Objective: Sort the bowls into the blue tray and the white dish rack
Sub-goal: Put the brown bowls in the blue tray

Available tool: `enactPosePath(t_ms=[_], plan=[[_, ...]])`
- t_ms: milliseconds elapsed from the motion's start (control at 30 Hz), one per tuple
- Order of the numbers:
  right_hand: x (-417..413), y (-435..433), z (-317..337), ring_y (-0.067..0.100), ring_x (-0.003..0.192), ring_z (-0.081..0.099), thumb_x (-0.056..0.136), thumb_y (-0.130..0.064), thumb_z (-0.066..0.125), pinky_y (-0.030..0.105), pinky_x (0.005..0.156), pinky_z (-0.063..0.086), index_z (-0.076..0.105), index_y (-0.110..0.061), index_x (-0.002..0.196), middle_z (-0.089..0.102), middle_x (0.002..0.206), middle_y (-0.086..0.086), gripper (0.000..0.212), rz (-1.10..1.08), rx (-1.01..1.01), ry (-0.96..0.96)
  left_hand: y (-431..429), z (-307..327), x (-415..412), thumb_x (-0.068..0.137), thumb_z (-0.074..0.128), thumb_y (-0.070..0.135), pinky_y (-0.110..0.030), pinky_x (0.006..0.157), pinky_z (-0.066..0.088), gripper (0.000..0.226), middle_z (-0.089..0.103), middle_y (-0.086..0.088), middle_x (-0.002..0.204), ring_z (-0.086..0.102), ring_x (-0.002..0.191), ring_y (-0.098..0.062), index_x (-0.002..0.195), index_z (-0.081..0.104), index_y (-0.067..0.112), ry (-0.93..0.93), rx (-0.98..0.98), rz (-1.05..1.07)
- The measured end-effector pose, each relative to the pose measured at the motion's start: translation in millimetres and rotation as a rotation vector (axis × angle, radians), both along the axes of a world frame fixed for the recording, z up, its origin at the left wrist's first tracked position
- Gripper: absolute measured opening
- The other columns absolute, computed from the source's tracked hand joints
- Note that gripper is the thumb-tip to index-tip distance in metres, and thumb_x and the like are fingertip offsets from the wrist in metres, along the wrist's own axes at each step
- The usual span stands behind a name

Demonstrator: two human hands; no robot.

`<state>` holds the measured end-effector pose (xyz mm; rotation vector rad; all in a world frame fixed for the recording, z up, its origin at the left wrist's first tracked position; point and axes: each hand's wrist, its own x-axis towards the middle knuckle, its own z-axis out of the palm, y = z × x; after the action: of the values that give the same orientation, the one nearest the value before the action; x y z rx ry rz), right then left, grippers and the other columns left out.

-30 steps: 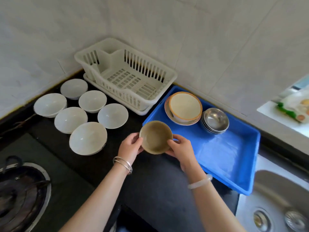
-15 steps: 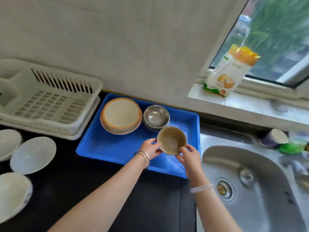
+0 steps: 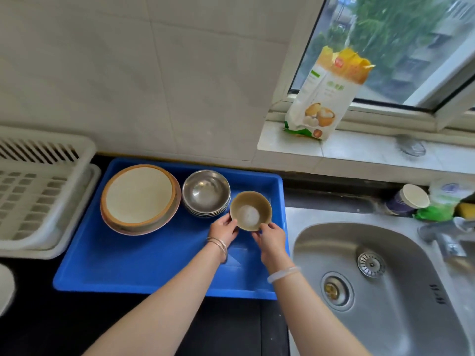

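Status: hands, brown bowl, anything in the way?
Both gripping: left hand and right hand on the brown bowl, at its sides. Bowl over the blue tray, far right corner; touchdown unclear. Close on its left: steel bowl stack.

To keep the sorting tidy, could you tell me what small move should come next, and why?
Probably lower the brown bowl straight down and let go: the left hand and right hand hold it over the blue tray, beside the steel bowls.
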<state>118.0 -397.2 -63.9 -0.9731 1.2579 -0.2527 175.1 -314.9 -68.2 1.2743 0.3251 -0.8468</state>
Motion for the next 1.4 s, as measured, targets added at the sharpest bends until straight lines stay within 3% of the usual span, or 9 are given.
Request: enactPosePath(t_ms=[200,400,633,767,867,1000,1167,1300,1400], plan=[[17.3,-8.9,-5.1,0.023,0.101,0.059,0.096,-0.007,0.045,0.031,0.084,0.054,0.060,-0.016,0.089,0.060,0.103,0.009,0.019,-0.025,0.017,-0.019,-13.4,-5.5,9.8,0.091,0.041,-0.001,-0.030,0.093,0.044,0.038,0.059,-0.009,0.114,0.055,0.105,-0.019,0.126,0.053,0.009,0.001,-0.031,0.035],[19.9,-14.1,-2.0,0.022,0.104,0.058,0.098,-0.019,0.042,0.027,0.076,0.053,0.058,-0.019,0.097,0.059,0.098,0.001,0.015,-0.038,0.039,-0.052,-24.4,-7.0,11.7,0.093,0.041,0.001,-0.030,0.092,0.042,0.038,0.056,-0.010,0.115,0.052,0.110,-0.023,0.129,0.050,0.008,0.029,-0.057,0.099],[23.7,-20.1,5.3,0.022,0.100,0.058,0.099,-0.024,0.041,0.032,0.084,0.052,0.052,-0.023,0.100,0.057,0.092,-0.004,0.011,0.032,0.056,-0.065,-30.4,-4.0,13.0,0.093,0.040,-0.001,-0.029,0.095,0.042,0.039,0.055,-0.016,0.127,0.051,0.122,-0.028,0.131,0.048,0.003,0.033,-0.067,0.133],[22.9,-22.4,6.0,0.023,0.101,0.059,0.099,-0.026,0.040,0.034,0.088,0.052,0.049,-0.025,0.100,0.056,0.096,-0.002,0.009,0.070,0.048,-0.053,-29.5,-5.3,14.1,0.093,0.041,0.000,-0.027,0.095,0.042,0.034,0.057,-0.013,0.117,0.053,0.115,-0.025,0.125,0.052,0.002,0.031,-0.070,0.118],[17.6,-20.9,5.8,0.022,0.102,0.058,0.098,-0.028,0.041,0.033,0.088,0.051,0.051,-0.020,0.113,0.055,0.112,0.002,0.019,0.110,0.022,-0.019,-25.3,-3.2,10.6,0.093,0.041,0.001,-0.026,0.094,0.040,0.034,0.056,-0.009,0.112,0.052,0.108,-0.021,0.125,0.052,0.005,0.020,-0.067,0.088],[1.9,-13.2,8.6,0.021,0.100,0.058,0.098,-0.030,0.043,0.029,0.080,0.052,0.050,-0.016,0.128,0.054,0.122,0.003,0.035,0.200,-0.079,0.010,-5.6,0.0,1.2,0.094,0.043,0.003,-0.030,0.100,0.040,0.043,0.051,-0.020,0.131,0.050,0.123,-0.030,0.136,0.039,0.000,-0.022,0.045,0.041],[-19.7,15.8,20.9,0.020,0.090,0.063,0.098,-0.026,0.042,0.029,0.074,0.048,0.057,-0.019,0.107,0.061,0.111,0.003,0.019,0.380,-0.240,0.039,44.3,16.4,-11.0,0.091,0.050,0.011,-0.040,0.100,0.045,0.032,0.061,-0.015,0.124,0.058,0.111,-0.028,0.122,0.057,0.008,-0.343,0.328,-0.116],[-21.8,58.7,32.8,0.013,0.080,0.063,0.098,-0.024,0.041,0.028,0.070,0.048,0.060,-0.021,0.101,0.065,0.099,0.000,0.019,0.606,-0.359,0.020,104.3,34.6,-25.4,0.090,0.052,0.016,-0.021,0.080,0.044,0.026,0.067,-0.004,0.115,0.064,0.102,-0.022,0.114,0.062,0.013,-0.513,0.490,-0.078],[-15.5,104.8,38.6,0.010,0.076,0.064,0.096,-0.023,0.042,0.032,0.075,0.049,0.061,-0.022,0.099,0.067,0.093,-0.003,0.019,0.799,-0.428,-0.001,157.3,45.4,-37.6,0.091,0.052,0.018,-0.020,0.077,0.042,0.024,0.067,-0.001,0.113,0.063,0.099,-0.018,0.112,0.062,0.015,-0.576,0.575,0.008]])
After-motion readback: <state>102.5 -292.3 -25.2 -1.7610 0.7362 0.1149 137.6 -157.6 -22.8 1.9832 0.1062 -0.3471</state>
